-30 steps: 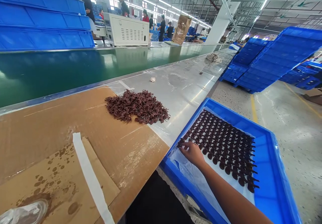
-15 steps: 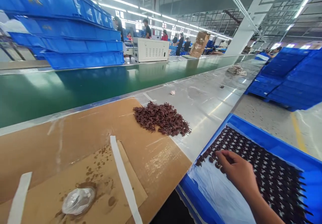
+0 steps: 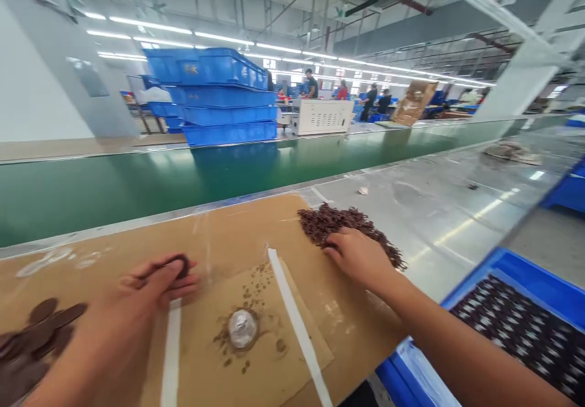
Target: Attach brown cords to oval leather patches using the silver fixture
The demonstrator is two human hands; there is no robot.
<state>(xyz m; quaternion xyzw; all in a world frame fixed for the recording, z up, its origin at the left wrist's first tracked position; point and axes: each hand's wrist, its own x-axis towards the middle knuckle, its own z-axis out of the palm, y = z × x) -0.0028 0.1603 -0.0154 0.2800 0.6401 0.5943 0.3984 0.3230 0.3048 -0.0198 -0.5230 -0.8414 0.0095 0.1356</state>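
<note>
My left hand (image 3: 159, 285), a little blurred, pinches a dark brown disc (image 3: 183, 265) above the brown board. Left of it lies a heap of similar dark brown discs (image 3: 43, 328), partly cut off by the frame edge. My right hand (image 3: 359, 258) reaches to the near edge of a pile of small dark brown branched pieces (image 3: 338, 219). Its fingers are drawn together against the pile, and whatever is between the fingertips is hidden. Between the hands, a round whitish lump (image 3: 243, 329) sits on the cardboard among dark wet-looking spots.
At the lower right stands a blue tray (image 3: 525, 267) holding rows of dark pieces (image 3: 516, 322) on a pale sheet. A green conveyor belt (image 3: 256, 166) runs behind the metal bench (image 3: 439, 194). Stacked blue crates (image 3: 228, 114) and a cream metal box (image 3: 323, 117) stand beyond; people work farther back.
My right hand has moved left from the blue tray to the pile. My left hand has come into view with a disc. The view has swung left.
</note>
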